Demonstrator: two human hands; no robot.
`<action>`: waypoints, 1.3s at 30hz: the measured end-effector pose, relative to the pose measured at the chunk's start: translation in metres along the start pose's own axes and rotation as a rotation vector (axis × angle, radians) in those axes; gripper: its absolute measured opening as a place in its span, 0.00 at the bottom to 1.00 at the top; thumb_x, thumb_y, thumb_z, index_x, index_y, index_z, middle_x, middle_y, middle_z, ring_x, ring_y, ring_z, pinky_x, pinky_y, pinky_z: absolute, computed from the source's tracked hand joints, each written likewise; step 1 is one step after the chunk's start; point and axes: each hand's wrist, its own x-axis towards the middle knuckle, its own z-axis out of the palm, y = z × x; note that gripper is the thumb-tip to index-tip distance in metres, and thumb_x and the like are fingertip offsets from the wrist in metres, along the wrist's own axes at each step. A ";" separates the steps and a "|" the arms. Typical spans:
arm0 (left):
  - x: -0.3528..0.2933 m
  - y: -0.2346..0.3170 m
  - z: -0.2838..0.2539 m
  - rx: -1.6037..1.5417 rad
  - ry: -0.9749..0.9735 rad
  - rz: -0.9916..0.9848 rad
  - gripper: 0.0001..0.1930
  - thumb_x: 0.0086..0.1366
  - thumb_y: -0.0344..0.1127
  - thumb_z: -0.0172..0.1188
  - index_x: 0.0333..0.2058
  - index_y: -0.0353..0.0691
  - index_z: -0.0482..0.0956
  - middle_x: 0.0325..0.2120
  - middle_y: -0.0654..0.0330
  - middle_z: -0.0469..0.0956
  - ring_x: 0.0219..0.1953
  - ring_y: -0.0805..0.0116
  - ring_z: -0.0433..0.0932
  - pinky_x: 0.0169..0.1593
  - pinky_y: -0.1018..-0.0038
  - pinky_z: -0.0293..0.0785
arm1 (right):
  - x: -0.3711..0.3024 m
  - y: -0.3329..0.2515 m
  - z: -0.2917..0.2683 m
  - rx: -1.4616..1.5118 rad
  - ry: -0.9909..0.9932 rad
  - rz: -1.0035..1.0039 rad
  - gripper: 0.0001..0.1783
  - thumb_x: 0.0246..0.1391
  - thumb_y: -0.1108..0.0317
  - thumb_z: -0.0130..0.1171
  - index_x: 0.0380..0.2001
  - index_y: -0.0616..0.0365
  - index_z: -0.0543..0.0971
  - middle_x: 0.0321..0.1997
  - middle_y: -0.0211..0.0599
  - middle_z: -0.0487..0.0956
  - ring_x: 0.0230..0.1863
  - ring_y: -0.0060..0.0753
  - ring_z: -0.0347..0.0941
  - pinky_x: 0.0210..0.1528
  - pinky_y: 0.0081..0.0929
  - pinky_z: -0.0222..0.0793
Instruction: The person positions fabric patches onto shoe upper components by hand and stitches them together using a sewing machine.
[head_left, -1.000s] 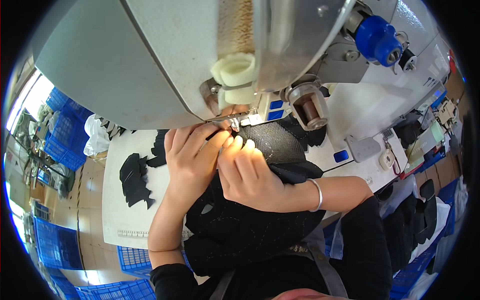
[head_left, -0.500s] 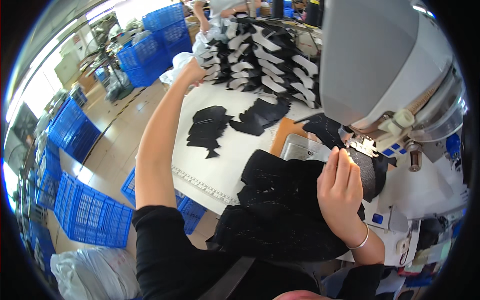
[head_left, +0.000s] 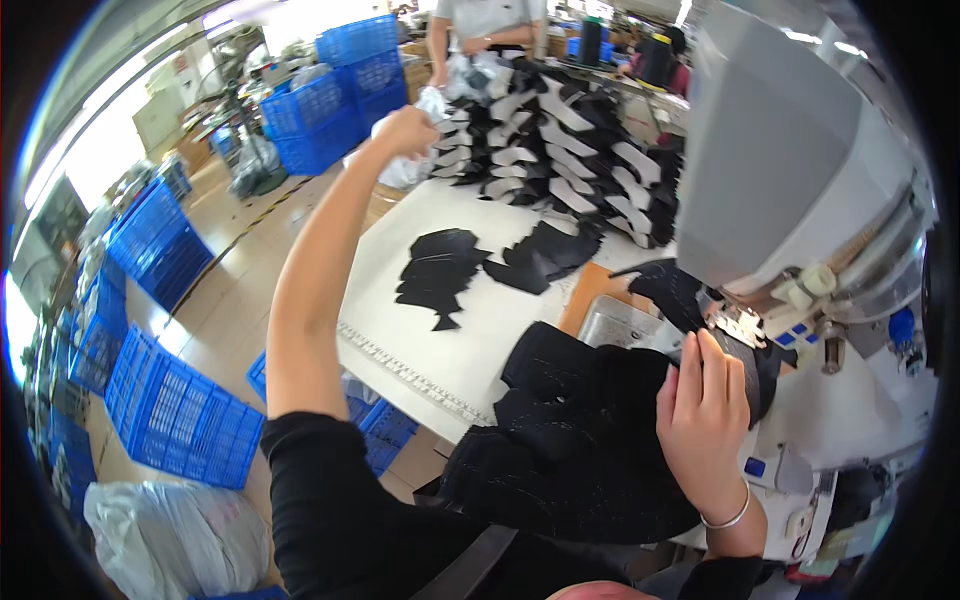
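My left hand (head_left: 408, 132), blurred, is stretched out to the far left corner of the white table, beside a white plastic bag (head_left: 402, 172) and rows of overlapping black and white cut pieces (head_left: 572, 150). Its fingers are bent and partly hidden, so I cannot tell whether they hold anything. My right hand (head_left: 708, 425) lies with fingers stretched out on black fabric (head_left: 590, 430), the fingertips just in front of the metal presser foot (head_left: 740, 326) of a sewing machine (head_left: 800, 150). Two small stacks of black pieces (head_left: 440, 270) (head_left: 545, 255) lie between my hands.
A ruler strip (head_left: 410, 375) runs along the near left edge of the white table (head_left: 400, 340). Blue crates (head_left: 180, 410) and a full white bag (head_left: 180, 540) stand on the floor at the left. Across the table is another person (head_left: 490, 25).
The view has shifted, so the scene sits further right and lower. My left hand has lifted slightly beside the pile and bag. My right fingers have spread a little on the fabric.
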 end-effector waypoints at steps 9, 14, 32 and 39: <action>-0.214 0.192 0.131 -0.306 0.362 1.450 0.23 0.43 0.19 0.60 0.43 0.31 0.78 0.42 0.53 0.77 0.43 0.55 0.77 0.47 0.61 0.74 | -0.021 0.108 -0.033 1.151 -0.434 0.108 0.29 0.43 0.77 0.58 0.55 0.59 0.73 0.55 0.43 0.75 0.56 0.51 0.70 0.58 0.39 0.64; -0.212 0.212 0.159 -0.306 0.356 1.437 0.17 0.48 0.27 0.58 0.40 0.31 0.77 0.35 0.57 0.73 0.41 0.59 0.76 0.49 0.64 0.74 | -0.027 0.096 -0.033 0.585 -0.218 -0.097 0.25 0.38 0.81 0.58 0.46 0.60 0.76 0.46 0.39 0.76 0.46 0.42 0.72 0.49 0.37 0.66; -0.204 0.209 0.163 -0.317 0.535 1.441 0.16 0.43 0.26 0.62 0.35 0.34 0.82 0.32 0.60 0.77 0.36 0.63 0.80 0.43 0.67 0.78 | -0.030 0.052 0.004 0.165 0.170 -0.140 0.05 0.40 0.74 0.64 0.24 0.57 0.79 0.28 0.28 0.74 0.29 0.24 0.72 0.35 0.26 0.65; -0.198 0.206 0.163 -0.375 0.500 1.420 0.16 0.41 0.25 0.62 0.34 0.36 0.82 0.31 0.61 0.78 0.35 0.64 0.81 0.43 0.67 0.79 | -0.032 0.044 0.016 0.140 0.281 -0.181 0.05 0.40 0.75 0.66 0.24 0.57 0.80 0.28 0.27 0.78 0.27 0.23 0.74 0.34 0.23 0.64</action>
